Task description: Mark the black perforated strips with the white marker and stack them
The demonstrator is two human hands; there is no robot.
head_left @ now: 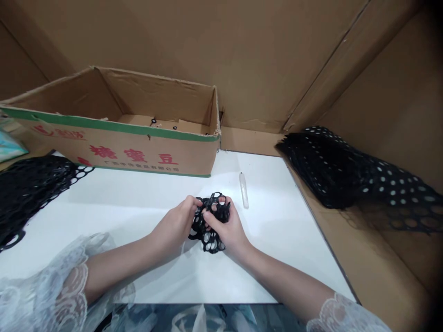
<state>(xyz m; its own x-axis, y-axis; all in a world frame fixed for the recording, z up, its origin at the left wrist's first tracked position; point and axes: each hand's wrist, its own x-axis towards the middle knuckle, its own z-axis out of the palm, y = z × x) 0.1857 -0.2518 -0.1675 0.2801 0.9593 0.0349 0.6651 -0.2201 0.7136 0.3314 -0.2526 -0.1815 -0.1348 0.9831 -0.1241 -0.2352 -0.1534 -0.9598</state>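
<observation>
Crumpled between both hands is a black sheet with round holes (210,240), bunched up just above the white tabletop. My left hand (178,221) closes on its left side, thumb and fingers pinched together. On the other side my right hand (230,230) grips the bundle, its thumb pressed across the front and the fingers partly hidden behind. A slim white pen-like tool (244,190) lies on the table beyond my right hand.
An open cardboard box (145,152) with small black rings inside stands at the back left. Black perforated sheets (34,189) are piled at the left. More dotted black sheets (332,170) lie at the right, on cardboard. Cardboard walls (263,60) surround the white table (277,249).
</observation>
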